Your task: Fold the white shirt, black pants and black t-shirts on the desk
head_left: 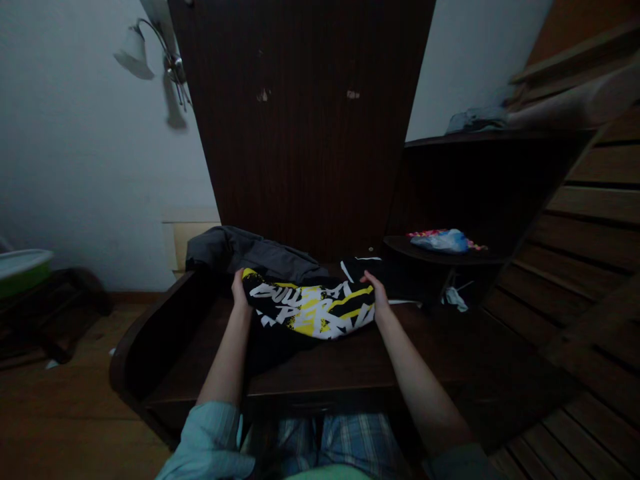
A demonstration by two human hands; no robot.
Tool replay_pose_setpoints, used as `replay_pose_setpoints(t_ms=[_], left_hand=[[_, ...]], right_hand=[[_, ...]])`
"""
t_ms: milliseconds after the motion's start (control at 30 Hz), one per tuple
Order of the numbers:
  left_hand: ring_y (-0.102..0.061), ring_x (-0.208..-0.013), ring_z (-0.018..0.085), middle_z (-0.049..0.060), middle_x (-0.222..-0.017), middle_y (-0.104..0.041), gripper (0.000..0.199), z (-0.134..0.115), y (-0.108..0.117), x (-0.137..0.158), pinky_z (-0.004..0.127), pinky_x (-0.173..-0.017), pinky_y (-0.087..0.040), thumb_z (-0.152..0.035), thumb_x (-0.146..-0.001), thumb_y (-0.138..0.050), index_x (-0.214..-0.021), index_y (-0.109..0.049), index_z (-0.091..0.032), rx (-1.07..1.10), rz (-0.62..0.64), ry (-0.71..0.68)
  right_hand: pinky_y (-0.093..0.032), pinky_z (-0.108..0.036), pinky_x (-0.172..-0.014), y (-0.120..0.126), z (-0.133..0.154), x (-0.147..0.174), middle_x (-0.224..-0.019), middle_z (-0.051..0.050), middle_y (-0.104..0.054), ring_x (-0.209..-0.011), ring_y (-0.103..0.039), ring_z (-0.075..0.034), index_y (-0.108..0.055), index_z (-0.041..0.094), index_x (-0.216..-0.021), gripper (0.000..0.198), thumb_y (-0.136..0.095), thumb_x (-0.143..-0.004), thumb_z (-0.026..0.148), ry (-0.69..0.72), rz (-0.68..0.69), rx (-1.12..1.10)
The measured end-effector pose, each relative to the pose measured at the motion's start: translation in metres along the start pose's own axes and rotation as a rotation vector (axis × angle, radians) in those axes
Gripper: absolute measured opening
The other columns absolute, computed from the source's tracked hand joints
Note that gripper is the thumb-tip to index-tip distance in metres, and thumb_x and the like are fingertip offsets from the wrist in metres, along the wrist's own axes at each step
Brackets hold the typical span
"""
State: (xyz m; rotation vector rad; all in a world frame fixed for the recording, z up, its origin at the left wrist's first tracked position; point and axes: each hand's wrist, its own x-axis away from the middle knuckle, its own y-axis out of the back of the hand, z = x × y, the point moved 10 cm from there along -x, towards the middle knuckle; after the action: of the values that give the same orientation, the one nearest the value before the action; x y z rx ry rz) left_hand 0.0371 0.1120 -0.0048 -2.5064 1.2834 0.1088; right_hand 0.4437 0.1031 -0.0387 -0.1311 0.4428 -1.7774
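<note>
Between my two hands stretches a black garment [313, 310] with white and yellow graffiti-style lettering; its exact kind I cannot tell. My left hand [241, 291] grips its left edge, fingers closed behind the cloth. At the opposite edge my right hand [379, 293] pinches the fabric. The garment's lower dark part hangs down to the brown wooden surface [350, 367]. A dark grey cloth [250, 250] lies bunched just behind my left hand. Beyond my right hand rests a folded black cloth [400, 277] with white edging.
A tall dark wooden panel [310, 133] stands behind the surface. On the right, a corner shelf [500, 257] holds a blue-white plastic bag [445, 241]. A wall lamp [135, 53] hangs upper left. A green-and-white basin [25, 270] sits on a low stand at far left.
</note>
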Motion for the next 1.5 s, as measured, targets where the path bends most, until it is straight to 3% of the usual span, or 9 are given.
replay_pose_setpoints(t_ms=[67, 167, 267, 367, 733, 867, 1067, 1367, 1500], left_hand=[[-0.057, -0.075, 0.017, 0.000, -0.065, -0.054, 0.016, -0.005, 0.003, -0.002, 0.028, -0.071, -0.045, -0.034, -0.066, -0.050, -0.065, -0.047, -0.019, -0.120, -0.053, -0.080], [-0.055, -0.087, 0.015, 0.000, -0.081, -0.057, 0.017, -0.011, -0.011, 0.003, 0.026, -0.080, -0.041, -0.028, -0.065, -0.055, -0.078, -0.050, -0.019, -0.223, 0.019, -0.169], [-0.057, -0.080, 0.014, -0.001, -0.078, -0.060, 0.016, -0.007, -0.042, 0.018, 0.024, -0.074, -0.043, -0.021, -0.062, -0.056, -0.078, -0.056, -0.018, -0.368, 0.271, -0.196], [-0.058, -0.065, 0.014, -0.002, -0.064, -0.062, 0.010, 0.010, -0.068, 0.036, 0.023, -0.064, -0.044, -0.015, -0.057, -0.057, -0.067, -0.060, -0.017, -0.541, 0.519, -0.174], [-0.060, -0.082, 0.021, 0.006, -0.085, -0.066, 0.021, 0.022, -0.083, 0.055, 0.027, -0.072, -0.042, -0.033, -0.067, -0.058, -0.080, -0.063, -0.017, -0.951, 0.719, -0.285], [-0.058, -0.093, 0.022, 0.009, -0.102, -0.063, 0.039, 0.032, -0.088, 0.062, 0.027, -0.077, -0.042, -0.038, -0.065, -0.060, -0.097, -0.060, -0.017, -1.008, 0.832, -0.287], [-0.060, -0.083, 0.021, 0.006, -0.089, -0.066, 0.034, 0.048, -0.097, 0.081, 0.025, -0.071, -0.044, -0.036, -0.061, -0.060, -0.089, -0.062, -0.015, -0.988, 1.067, -0.200], [-0.054, -0.061, 0.013, -0.003, -0.066, -0.061, 0.028, 0.066, -0.089, 0.127, 0.020, -0.054, -0.040, -0.028, -0.053, -0.066, -0.076, -0.061, -0.014, -0.960, 1.395, 0.006], [-0.047, -0.055, 0.008, -0.007, -0.057, -0.053, 0.033, 0.070, -0.087, 0.166, 0.018, -0.052, -0.035, -0.035, -0.048, -0.074, -0.066, -0.055, -0.015, -0.751, 1.652, 0.253]], right_hand=[[-0.044, -0.027, -0.058, -0.007, 0.005, 0.000, -0.050, 0.004, -0.055, -0.054, -0.055, -0.015, -0.053, 0.020, -0.051, 0.030, -0.063, -0.058, 0.048, 0.119, -0.005, 0.194], [-0.045, -0.030, -0.069, -0.025, 0.002, 0.003, -0.072, -0.001, -0.062, -0.071, -0.058, -0.018, -0.061, 0.019, -0.069, 0.027, -0.067, -0.054, 0.041, 0.244, 0.030, 0.479], [-0.044, -0.035, -0.078, -0.030, -0.015, 0.003, -0.090, -0.006, -0.064, -0.084, -0.059, -0.022, -0.062, 0.018, -0.087, 0.040, -0.071, -0.050, 0.030, 0.218, 0.026, 0.754], [-0.043, -0.036, -0.081, -0.031, -0.030, 0.003, -0.087, -0.008, -0.065, -0.088, -0.059, -0.025, -0.063, 0.018, -0.087, 0.035, -0.070, -0.053, 0.024, 0.148, 0.071, 0.932], [-0.041, -0.029, -0.074, -0.049, -0.017, 0.006, -0.068, 0.003, -0.058, -0.075, -0.056, -0.017, -0.052, 0.020, -0.059, 0.011, -0.050, -0.052, 0.013, 0.223, 0.232, 0.799], [-0.040, -0.027, -0.072, -0.047, -0.028, 0.005, -0.067, 0.003, -0.055, -0.073, -0.054, -0.016, -0.049, 0.020, -0.060, 0.010, -0.049, -0.052, 0.015, 0.125, 0.251, 0.800], [-0.039, -0.025, -0.062, -0.032, -0.036, 0.007, -0.063, 0.004, -0.050, -0.068, -0.051, -0.015, -0.042, 0.022, -0.064, 0.022, -0.061, -0.055, 0.028, -0.043, 0.187, 0.922], [-0.043, -0.023, -0.057, -0.063, -0.058, 0.055, -0.070, 0.005, -0.059, -0.061, -0.055, -0.011, -0.052, 0.018, -0.078, 0.037, -0.072, -0.047, 0.022, -0.359, 0.705, 0.661], [-0.046, -0.025, -0.060, -0.060, -0.066, 0.084, -0.072, 0.001, -0.065, -0.060, -0.058, -0.013, -0.061, 0.014, -0.077, 0.035, -0.074, -0.049, 0.031, -0.595, 0.919, 0.580]])
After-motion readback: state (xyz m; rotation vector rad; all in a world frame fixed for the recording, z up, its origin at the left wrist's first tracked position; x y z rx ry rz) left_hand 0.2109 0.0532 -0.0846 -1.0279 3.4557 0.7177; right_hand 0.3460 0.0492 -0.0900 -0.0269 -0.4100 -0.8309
